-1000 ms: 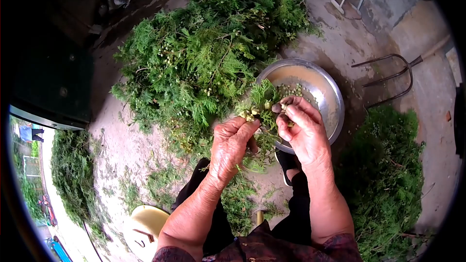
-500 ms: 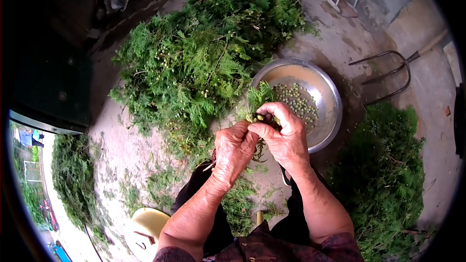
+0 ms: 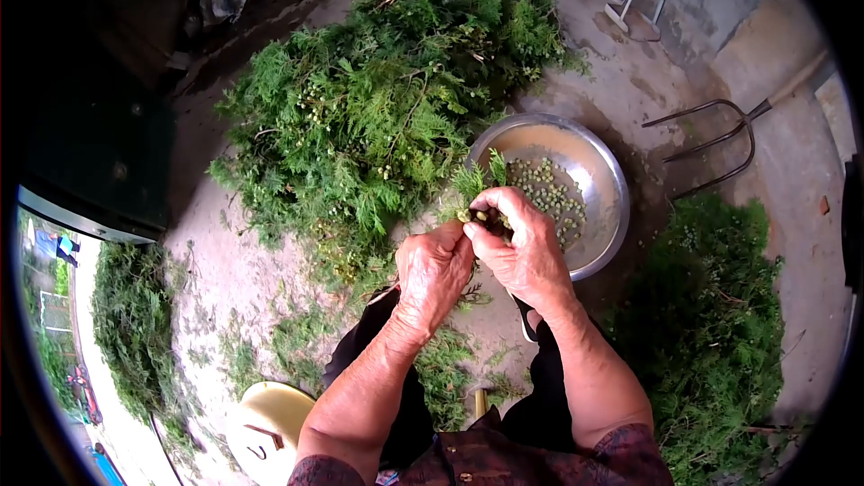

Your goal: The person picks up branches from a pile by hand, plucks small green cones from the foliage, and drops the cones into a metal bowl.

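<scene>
Here, left hand (image 3: 435, 270): curled shut around the lower stem of a sprig, fingers folded in tight, thumb side turned toward the other hand.
Right hand (image 3: 524, 247): thumb and fingers pinched closed on the top of the same sprig, right at its green cones; knuckles touch the left hand's fingers.
Sprig (image 3: 474, 182): a short piece of scaly evergreen foliage, held between both hands in front of the knees, its feathery tips sticking up over the near-left rim of the bowl.
Green cones (image 3: 477, 214): a small cluster on the sprig, just above the fingertips of both hands; how many there are cannot be told.
Steel bowl (image 3: 540, 138): round and shiny, on the concrete just beyond the right hand, partly covered by it.
Loose cones (image 3: 547, 191): a scatter of small pale-green ones on the bowl's bottom.
Big heap (image 3: 387, 108): cone-bearing evergreen branches, beyond the hands and touching the bowl's left side.
Right-hand heap (image 3: 711, 324): darker foliage beside the person's right arm.
Left strip (image 3: 126, 333): more foliage, well apart from the hands.
Pitchfork (image 3: 720, 139): lying flat on the concrete, beyond the bowl to the right.
Yellow stool (image 3: 270, 418): by the left elbow, low in the view.
Concrete floor (image 3: 234, 279): littered with green scraps near the knees.
</scene>
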Available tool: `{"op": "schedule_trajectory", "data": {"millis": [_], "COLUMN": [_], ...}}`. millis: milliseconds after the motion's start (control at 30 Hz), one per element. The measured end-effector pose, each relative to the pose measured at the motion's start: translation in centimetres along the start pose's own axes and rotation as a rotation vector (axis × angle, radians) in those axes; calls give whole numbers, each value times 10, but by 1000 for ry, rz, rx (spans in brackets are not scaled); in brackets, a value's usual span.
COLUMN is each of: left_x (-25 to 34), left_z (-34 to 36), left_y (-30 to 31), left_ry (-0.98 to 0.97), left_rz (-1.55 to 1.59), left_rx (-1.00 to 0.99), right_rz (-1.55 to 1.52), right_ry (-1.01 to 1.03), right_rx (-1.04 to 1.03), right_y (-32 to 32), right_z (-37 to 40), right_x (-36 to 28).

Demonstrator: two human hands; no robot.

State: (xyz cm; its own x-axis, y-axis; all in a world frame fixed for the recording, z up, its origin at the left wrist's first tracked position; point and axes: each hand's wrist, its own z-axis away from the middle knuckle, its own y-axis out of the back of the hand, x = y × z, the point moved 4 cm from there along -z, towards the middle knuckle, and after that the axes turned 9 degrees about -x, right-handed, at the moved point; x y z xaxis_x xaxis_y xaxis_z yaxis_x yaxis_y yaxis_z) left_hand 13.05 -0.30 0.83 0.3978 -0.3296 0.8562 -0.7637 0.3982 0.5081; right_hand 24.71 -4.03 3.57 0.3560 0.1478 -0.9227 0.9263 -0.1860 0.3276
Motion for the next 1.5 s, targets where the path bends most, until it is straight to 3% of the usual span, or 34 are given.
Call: {"op": "schedule_trajectory", "data": {"millis": [67, 167, 200, 267, 467, 633, 767, 900, 1033, 1133, 1233, 1267, 1333, 1400, 1500], "left_x": [0, 2, 4, 12, 32, 60, 99, 114, 119, 119, 119, 117, 110, 101, 103], "left_z": [1, 9, 13, 21, 60, 98, 130, 164, 194, 212, 225, 229, 235, 240, 244], "left_y": [2, 7, 10, 15, 35, 60, 85, 95, 100, 103, 109, 111, 114, 114, 120], "left_ry": [-47, 85, 137, 112, 63, -56, -128, -136, -201, -180, -111, -99, -105, -118, -228], "left_rz": [20, 203, 262, 343, 348, 167, -87, -294, -367, -347, -143, -62, -5, -17, -287], "left_rx": [-2, -111, -141, -148, -144, 36, 165, 240, 293, 278, 250, 254, 255, 309, 360], "right_rz": [4, -230, -473, -808, -1130, -1307, -1259, -895, -124, -81, -961, -1093, -1255, -1267, -1408], "right_ry": [-4, -132, -294, -303, -338, -229, -158, -9, 229, 322, -110, -145, -265, -203, -186], "right_rx": [-16, -97, -153, -204, -181, -165, -157, -125, -42, 29, -259, -318, -279, -289, -203], "right_y": [1, 2, 0, -3, -7, -21, -34, -46, -47, -57, -65, -67, -70, -66, -61], "right_z": [1, 5, 9, 17, 47, 75, 100, 125, 143, 156, 167, 170, 177, 182, 181], "right_x": [-3, -4, 2, -2, -28, -76, -112, -143, -172, -181, -169, -167, -168, -168, -159]}}
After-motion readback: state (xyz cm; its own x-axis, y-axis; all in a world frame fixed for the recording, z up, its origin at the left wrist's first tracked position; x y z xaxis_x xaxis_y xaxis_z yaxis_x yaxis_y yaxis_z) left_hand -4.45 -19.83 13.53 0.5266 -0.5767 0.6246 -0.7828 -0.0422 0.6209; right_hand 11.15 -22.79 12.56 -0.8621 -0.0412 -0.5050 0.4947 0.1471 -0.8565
